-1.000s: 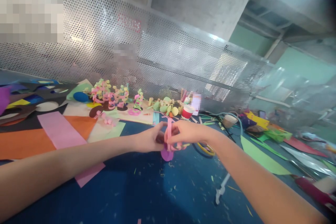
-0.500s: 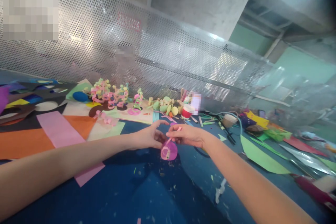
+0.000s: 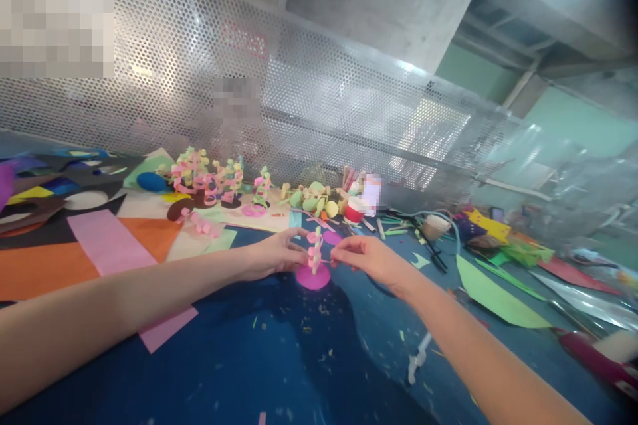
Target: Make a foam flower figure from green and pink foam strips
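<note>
A small paper figure (image 3: 314,254) of curled pink and pale green strips stands upright on a magenta paper disc (image 3: 312,277) on the blue table (image 3: 279,358). My left hand (image 3: 273,254) sits at its left side, fingers curved and pinching the strips near the top. My right hand (image 3: 363,257) is at its right side, thumb and forefinger pinched on a thin strip that sticks out from the figure.
Several finished curled-paper figures (image 3: 207,180) stand at the back by a perforated metal screen (image 3: 249,93). Orange and pink paper sheets (image 3: 107,246) lie at the left. A red-and-white cup (image 3: 353,211), green paper offcuts (image 3: 491,295) and scraps lie at the right.
The figure was held tilted above the table with its disc facing me; it now stands upright on the disc. Both hands have moved apart to its sides.
</note>
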A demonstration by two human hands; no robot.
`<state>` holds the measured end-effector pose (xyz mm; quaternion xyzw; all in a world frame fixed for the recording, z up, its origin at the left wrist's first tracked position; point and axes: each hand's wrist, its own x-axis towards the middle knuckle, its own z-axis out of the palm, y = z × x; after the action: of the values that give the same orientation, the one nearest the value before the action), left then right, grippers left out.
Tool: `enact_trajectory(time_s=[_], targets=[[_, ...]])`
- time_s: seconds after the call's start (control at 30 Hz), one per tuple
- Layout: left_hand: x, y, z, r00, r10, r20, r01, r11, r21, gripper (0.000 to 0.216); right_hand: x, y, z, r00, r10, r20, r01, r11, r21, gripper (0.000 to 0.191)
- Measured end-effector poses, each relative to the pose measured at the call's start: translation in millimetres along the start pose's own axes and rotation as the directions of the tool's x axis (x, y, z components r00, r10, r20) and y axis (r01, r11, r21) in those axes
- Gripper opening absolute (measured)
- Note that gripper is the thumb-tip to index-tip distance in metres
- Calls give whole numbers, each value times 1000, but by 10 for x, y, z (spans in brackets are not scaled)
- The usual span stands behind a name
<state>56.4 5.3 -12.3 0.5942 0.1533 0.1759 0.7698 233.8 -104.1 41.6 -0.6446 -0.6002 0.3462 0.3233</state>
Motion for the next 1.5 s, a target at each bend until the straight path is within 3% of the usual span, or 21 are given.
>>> enact_trajectory(time_s=[0.13, 0.43, 0.67, 0.97, 1.1, 1.33, 1.5], targets=[[14, -12, -10, 1000, 4, -24, -4, 1000, -1, 50, -48, 5, 83, 998, -39, -56, 34, 997, -73, 30], [24, -2, -8, 999, 8, -53, -4, 997, 73, 21, -120, 35, 195, 969, -64, -240, 23, 985, -170, 39], [34, -19, -32, 998, 30, -50, -25, 995, 96, 22, -137, 17, 179, 985, -122, -123, 113, 990, -79, 18], [38, -32, -38, 998, 61, -14, -58, 987, 149, 27, -163, -11, 305, 998, -26, -57, 29, 998, 55, 26], [54, -56, -50, 998, 61, -11, -59, 991, 122, 26, -157, -1, 359, 993, -18, -119, 23, 999, 42, 28], [73, -88, -18, 993, 24, -115, -17, 998, 67, 29, -112, -8, 440, 974, -46, -221, 55, 998, 35, 25], [33, 10, 83, 987, -7, -160, -17, 989, -149, 19, -63, 22, 440, 953, -53, -298, 90, 990, 110, 24]])
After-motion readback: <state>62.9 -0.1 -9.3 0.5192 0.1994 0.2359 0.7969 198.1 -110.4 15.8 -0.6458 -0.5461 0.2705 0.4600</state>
